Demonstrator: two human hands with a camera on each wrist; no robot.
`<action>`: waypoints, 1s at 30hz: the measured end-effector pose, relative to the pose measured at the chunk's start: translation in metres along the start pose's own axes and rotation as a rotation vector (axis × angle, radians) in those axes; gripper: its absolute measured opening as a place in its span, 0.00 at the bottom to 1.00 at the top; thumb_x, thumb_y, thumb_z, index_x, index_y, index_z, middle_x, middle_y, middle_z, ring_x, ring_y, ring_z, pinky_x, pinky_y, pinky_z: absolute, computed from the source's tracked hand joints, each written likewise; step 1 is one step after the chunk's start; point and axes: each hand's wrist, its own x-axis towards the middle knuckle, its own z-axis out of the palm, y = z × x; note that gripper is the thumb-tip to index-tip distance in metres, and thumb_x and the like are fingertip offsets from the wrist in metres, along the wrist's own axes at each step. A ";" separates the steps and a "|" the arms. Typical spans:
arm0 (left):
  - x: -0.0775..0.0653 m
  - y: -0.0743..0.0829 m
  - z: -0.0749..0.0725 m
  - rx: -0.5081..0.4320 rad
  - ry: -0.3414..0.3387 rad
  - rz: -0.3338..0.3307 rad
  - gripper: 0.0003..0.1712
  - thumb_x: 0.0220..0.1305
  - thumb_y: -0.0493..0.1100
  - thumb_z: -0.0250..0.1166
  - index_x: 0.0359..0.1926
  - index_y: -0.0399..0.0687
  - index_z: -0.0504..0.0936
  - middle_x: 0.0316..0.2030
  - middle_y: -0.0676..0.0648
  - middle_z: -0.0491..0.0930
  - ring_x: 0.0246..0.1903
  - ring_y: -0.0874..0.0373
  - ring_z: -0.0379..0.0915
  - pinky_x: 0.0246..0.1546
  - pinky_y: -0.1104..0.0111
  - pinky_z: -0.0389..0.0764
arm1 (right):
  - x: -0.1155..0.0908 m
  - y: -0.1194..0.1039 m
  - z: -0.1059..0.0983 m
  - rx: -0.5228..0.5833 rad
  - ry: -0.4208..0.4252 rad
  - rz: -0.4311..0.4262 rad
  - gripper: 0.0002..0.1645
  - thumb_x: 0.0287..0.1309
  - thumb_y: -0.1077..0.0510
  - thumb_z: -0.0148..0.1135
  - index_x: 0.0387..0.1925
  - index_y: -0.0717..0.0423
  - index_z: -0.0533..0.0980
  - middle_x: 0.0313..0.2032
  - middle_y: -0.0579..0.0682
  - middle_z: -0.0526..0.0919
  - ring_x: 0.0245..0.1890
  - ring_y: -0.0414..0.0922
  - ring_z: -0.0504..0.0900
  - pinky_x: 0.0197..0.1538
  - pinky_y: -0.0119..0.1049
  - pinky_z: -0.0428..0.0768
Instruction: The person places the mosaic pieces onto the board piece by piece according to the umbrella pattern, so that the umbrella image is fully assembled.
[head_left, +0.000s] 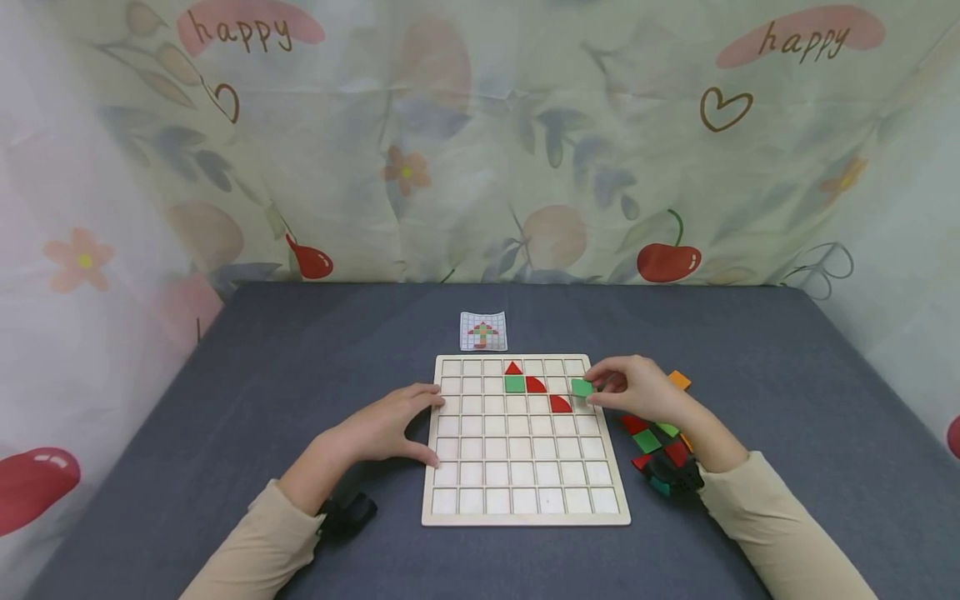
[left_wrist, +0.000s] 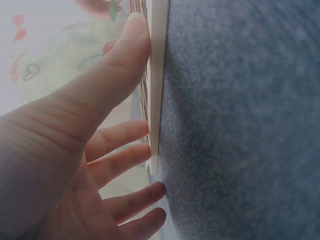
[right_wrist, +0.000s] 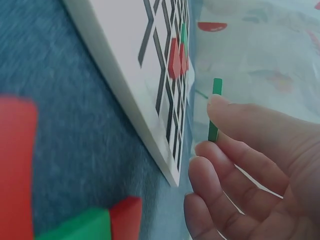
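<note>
My right hand [head_left: 636, 388] pinches a green square tile [head_left: 581, 388] between thumb and fingers, above the upper right part of the white grid board [head_left: 527, 522]. In the right wrist view this green tile [right_wrist: 213, 131] shows edge-on, apart from the board. The fingers of my left hand [head_left: 386, 427] are spread along the board's left edge; thumb and fingertips touch it in the left wrist view. On the board lie a red triangle [head_left: 513, 368], a green square [head_left: 514, 384] under it, a red quarter-circle [head_left: 536, 385] beside that, and another red quarter-circle [head_left: 560, 405] lower right.
A small pattern card [head_left: 483, 332] with a coloured arrow-like figure lies behind the board. Loose red, green and orange tiles [head_left: 647, 442] are heaped right of the board, partly under my right forearm. A printed curtain [head_left: 480, 192] hangs behind the dark table [head_left: 337, 333].
</note>
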 end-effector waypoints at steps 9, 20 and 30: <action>0.000 0.000 0.000 -0.002 -0.003 -0.001 0.47 0.45 0.58 0.73 0.63 0.42 0.68 0.68 0.41 0.60 0.68 0.45 0.56 0.65 0.52 0.62 | 0.006 -0.007 0.008 0.004 -0.026 0.004 0.17 0.50 0.56 0.69 0.42 0.58 0.79 0.31 0.48 0.82 0.28 0.38 0.76 0.32 0.28 0.76; 0.001 -0.002 0.001 0.005 -0.003 0.007 0.47 0.45 0.59 0.72 0.64 0.42 0.67 0.68 0.40 0.59 0.68 0.45 0.55 0.66 0.51 0.61 | 0.012 -0.015 0.016 0.026 -0.036 -0.004 0.16 0.50 0.56 0.69 0.42 0.57 0.80 0.32 0.49 0.83 0.28 0.38 0.77 0.33 0.29 0.77; 0.002 -0.003 0.003 0.005 0.001 0.005 0.48 0.44 0.60 0.72 0.63 0.43 0.67 0.68 0.41 0.60 0.68 0.45 0.55 0.66 0.51 0.61 | 0.020 -0.024 0.024 0.022 -0.068 -0.047 0.15 0.49 0.58 0.69 0.40 0.59 0.80 0.31 0.50 0.81 0.26 0.38 0.74 0.32 0.28 0.75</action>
